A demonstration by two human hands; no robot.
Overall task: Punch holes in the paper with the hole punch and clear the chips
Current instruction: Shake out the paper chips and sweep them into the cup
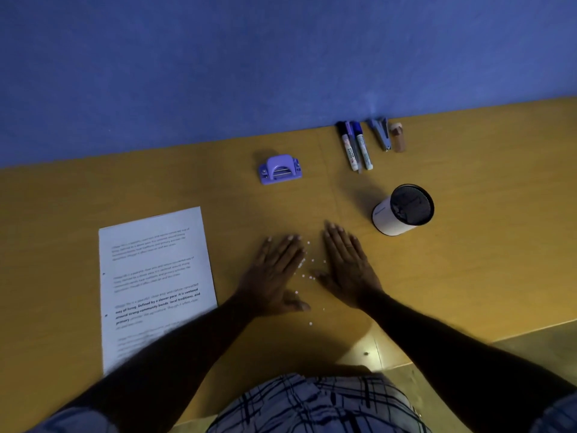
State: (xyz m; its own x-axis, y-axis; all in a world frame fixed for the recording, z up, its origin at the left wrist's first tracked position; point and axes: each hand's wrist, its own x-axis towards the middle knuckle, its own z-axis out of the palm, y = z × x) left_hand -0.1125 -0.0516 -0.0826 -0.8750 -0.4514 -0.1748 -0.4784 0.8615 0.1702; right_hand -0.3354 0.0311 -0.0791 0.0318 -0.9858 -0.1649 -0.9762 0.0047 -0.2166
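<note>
The printed paper (156, 282) on the yellow worktop (468, 245) reads in bold "Defined by a slower pace, it is centered". One lilac hole punch (280, 169) sits beyond it. Left hand (274, 276) and right hand (348, 267) lie flat, fingers spread, holding nothing, flanking scattered white chips (307, 270). Two markers (356, 145) lie near the wall.

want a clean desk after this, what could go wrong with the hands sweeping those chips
1. The paper chips lie loose between the left hand and right hand; some trail toward the desk edge and may fall to the floor.
2. The white cup stands apart, so carried chips could spill.
</note>
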